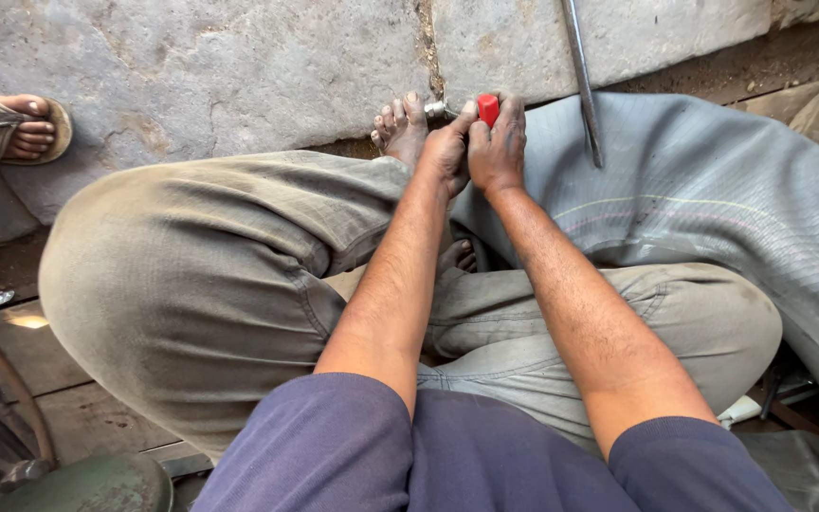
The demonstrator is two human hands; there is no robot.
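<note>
My left hand (445, 150) and my right hand (499, 147) meet at the far edge of a grey rubber inner tube (703, 218) that lies over my right leg. My right hand pinches a small red cap-like tool (488, 108) between thumb and fingers. My left hand's fingertips grip a small metal valve stem (436, 110) just left of the red piece, beside my bare toes (400, 123). Both hands are closed around these parts.
A long metal rod (581, 81) leans across the tube at the upper right. The ground is rough stone slabs (220, 66). Another person's sandalled foot (11, 128) stands at the far left. Dark metal parts lie at the lower left.
</note>
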